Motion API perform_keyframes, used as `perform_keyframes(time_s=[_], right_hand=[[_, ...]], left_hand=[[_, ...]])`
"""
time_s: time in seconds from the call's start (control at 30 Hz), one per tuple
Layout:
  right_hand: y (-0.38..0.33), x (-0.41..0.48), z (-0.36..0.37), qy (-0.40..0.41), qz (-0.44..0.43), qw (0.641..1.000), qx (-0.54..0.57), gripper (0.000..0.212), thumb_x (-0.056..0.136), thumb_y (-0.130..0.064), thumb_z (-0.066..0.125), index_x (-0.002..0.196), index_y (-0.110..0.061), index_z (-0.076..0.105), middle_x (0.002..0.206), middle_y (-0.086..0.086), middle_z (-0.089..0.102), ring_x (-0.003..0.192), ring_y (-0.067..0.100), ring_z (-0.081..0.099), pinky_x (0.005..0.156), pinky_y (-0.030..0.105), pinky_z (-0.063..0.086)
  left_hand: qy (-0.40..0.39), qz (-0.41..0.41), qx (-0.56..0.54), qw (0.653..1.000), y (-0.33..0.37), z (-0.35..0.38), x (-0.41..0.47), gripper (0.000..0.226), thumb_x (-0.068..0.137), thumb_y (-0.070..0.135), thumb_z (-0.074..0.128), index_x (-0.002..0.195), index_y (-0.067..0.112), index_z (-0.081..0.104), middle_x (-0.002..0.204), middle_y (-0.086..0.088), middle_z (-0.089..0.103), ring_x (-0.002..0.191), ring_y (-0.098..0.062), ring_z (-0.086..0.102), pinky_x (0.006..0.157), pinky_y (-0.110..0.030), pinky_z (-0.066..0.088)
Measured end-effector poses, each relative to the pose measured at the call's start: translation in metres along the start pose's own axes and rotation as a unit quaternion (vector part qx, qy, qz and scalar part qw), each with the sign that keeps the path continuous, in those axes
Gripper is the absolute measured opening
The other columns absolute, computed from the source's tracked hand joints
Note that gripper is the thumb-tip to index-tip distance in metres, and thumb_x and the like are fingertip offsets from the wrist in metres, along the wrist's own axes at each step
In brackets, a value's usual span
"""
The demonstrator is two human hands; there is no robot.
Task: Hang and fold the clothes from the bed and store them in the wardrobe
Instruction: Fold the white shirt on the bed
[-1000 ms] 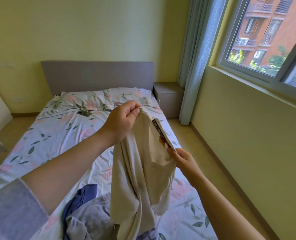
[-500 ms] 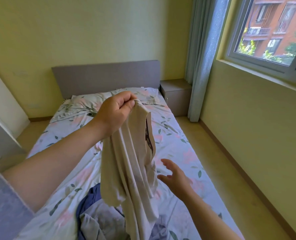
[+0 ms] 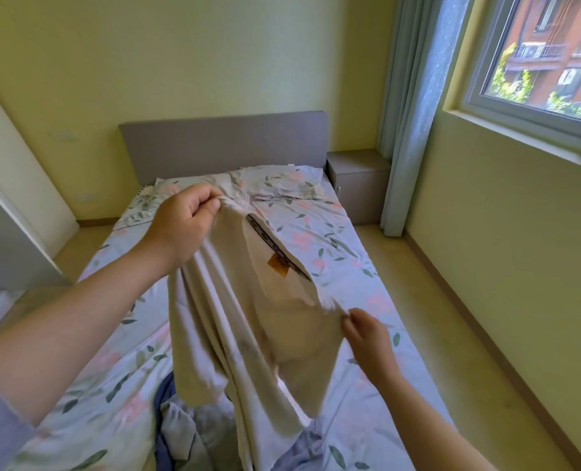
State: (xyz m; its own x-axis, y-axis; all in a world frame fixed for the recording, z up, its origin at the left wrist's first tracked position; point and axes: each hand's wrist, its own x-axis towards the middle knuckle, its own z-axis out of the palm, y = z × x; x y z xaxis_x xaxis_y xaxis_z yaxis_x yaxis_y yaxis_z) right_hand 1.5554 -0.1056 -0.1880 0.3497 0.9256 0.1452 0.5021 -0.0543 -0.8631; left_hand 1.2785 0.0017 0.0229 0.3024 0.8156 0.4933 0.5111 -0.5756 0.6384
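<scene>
Beige cotton T-shirt (image 3: 248,317), with a dark printed tape inside its neckline and an orange label below it, hangs in the air above the middle of the bed (image 3: 336,239), spread between the person's two hands. The left hand (image 3: 187,226) is closed in a fist round one bunched shoulder and holds it high. The right hand (image 3: 367,331) sits lower, nearer the bed's right edge, and its thumb and fingertips appear to pinch the opposite shoulder, though blur softens that spot. The neckline is drawn taut between them and the body of the shirt falls loose.

By the look of things the task is in its early part. This one garment is only being opened out, neither folded nor on a hanger, and no hanger is in view. A crumpled pile of grey and dark blue clothes (image 3: 187,433) lies at the near end of the bed under the shirt's hem, so several pieces are left to sort. Nothing visible has reached a wardrobe. The pale panel (image 3: 7,232) at the left edge may belong to one, but that cannot be told.

The bed carries a pale blue sheet printed with pink flowers and green leaves, a matching pillow (image 3: 275,185) at the far end, and a grey padded headboard (image 3: 221,144). A grey nightstand (image 3: 357,178) stands at its far right corner, beside a light blue curtain (image 3: 408,113) and a window (image 3: 537,62) in yellow walls.
</scene>
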Motion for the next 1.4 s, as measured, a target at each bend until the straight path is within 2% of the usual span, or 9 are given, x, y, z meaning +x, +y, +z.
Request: perform_keyframes(time_s=[0.1,0.2,0.33,0.5,0.7,0.87,1.03,1.17,1.4], right_hand=[[0.001,0.015,-0.042,0.098,0.010,0.995,0.025,0.031,0.095,-0.010,0.048,0.067,-0.011,0.034,0.059,-0.006,0.032,0.058,0.012,0.031,0.055,0.030,0.026],[-0.014,0.025,-0.082,0.146,-0.048,0.988,0.010,0.039,0.096,-0.013,0.051,0.064,-0.020,0.028,0.055,-0.009,0.031,0.052,0.007,0.029,0.050,0.025,0.024],[-0.039,0.022,-0.126,0.180,-0.107,0.977,-0.048,0.037,0.096,-0.019,0.054,0.065,-0.016,0.034,0.053,-0.005,0.030,0.052,0.010,0.028,0.052,0.031,0.026],[-0.073,-0.012,-0.173,0.242,-0.162,0.951,-0.104,0.022,0.096,-0.027,0.057,0.077,-0.017,0.057,0.055,-0.010,0.046,0.054,0.005,0.045,0.051,0.022,0.033],[-0.103,-0.082,-0.207,0.292,-0.183,0.931,-0.124,0.023,0.098,-0.029,0.055,0.082,-0.015,0.063,0.060,0.000,0.053,0.057,0.021,0.049,0.054,0.036,0.039],[-0.108,-0.141,-0.222,0.310,-0.184,0.923,-0.137,0.021,0.099,-0.029,0.055,0.084,-0.020,0.066,0.060,-0.004,0.055,0.056,0.017,0.052,0.054,0.034,0.039],[-0.098,-0.178,-0.237,0.325,-0.185,0.915,-0.151,0.021,0.098,-0.033,0.056,0.086,-0.022,0.069,0.063,-0.003,0.060,0.058,0.020,0.055,0.056,0.033,0.041],[-0.080,-0.181,-0.241,0.326,-0.171,0.919,-0.143,0.031,0.093,-0.046,0.052,0.083,-0.023,0.070,0.060,-0.006,0.060,0.056,0.016,0.055,0.054,0.029,0.040],[-0.020,-0.128,-0.221,0.248,-0.100,0.942,-0.204,0.034,0.091,-0.046,0.055,0.076,-0.019,0.068,0.058,-0.007,0.058,0.056,0.018,0.055,0.054,0.032,0.042]], left_hand=[[-0.012,-0.040,0.036,0.998,-0.025,0.004,-0.021,0.016,0.087,0.033,0.042,0.082,0.037,0.057,0.069,0.005,0.057,0.066,-0.015,0.051,0.067,-0.034,0.042],[-0.014,-0.053,0.083,0.995,-0.040,0.013,-0.047,0.014,0.093,0.025,0.047,0.087,0.035,0.054,0.082,-0.001,0.065,0.083,-0.025,0.059,0.076,-0.042,0.048],[-0.009,-0.051,0.126,0.991,-0.034,0.020,-0.067,0.020,0.098,0.015,0.050,0.084,0.029,0.055,0.085,0.000,0.067,0.084,-0.026,0.061,0.074,-0.042,0.049],[0.033,-0.016,0.149,0.988,0.003,0.009,-0.076,0.014,0.098,0.018,0.053,0.087,0.025,0.059,0.077,0.001,0.067,0.074,-0.026,0.060,0.065,-0.037,0.047],[0.074,0.052,0.091,0.992,0.057,-0.016,-0.124,0.016,0.090,0.031,0.049,0.082,0.024,0.061,0.071,0.006,0.064,0.067,-0.017,0.058,0.061,-0.030,0.044],[0.116,0.073,0.041,0.990,0.088,-0.030,-0.172,0.013,0.088,0.030,0.051,0.084,0.025,0.063,0.075,0.006,0.067,0.066,-0.015,0.059,0.063,-0.025,0.044],[0.134,0.083,0.006,0.987,0.102,-0.037,-0.204,0.018,0.088,0.037,0.056,0.084,0.024,0.067,0.080,0.011,0.067,0.084,-0.007,0.061,0.071,-0.021,0.046],[0.131,0.075,0.001,0.988,0.094,-0.030,-0.204,0.021,0.086,0.044,0.056,0.077,0.026,0.063,0.086,0.016,0.064,0.074,-0.008,0.058,0.063,-0.011,0.039],[0.042,-0.059,0.028,0.997,0.028,0.046,-0.178,0.031,0.082,0.044,0.060,0.068,0.018,0.064,0.060,-0.005,0.060,0.063,-0.020,0.058,0.059,-0.031,0.042]])
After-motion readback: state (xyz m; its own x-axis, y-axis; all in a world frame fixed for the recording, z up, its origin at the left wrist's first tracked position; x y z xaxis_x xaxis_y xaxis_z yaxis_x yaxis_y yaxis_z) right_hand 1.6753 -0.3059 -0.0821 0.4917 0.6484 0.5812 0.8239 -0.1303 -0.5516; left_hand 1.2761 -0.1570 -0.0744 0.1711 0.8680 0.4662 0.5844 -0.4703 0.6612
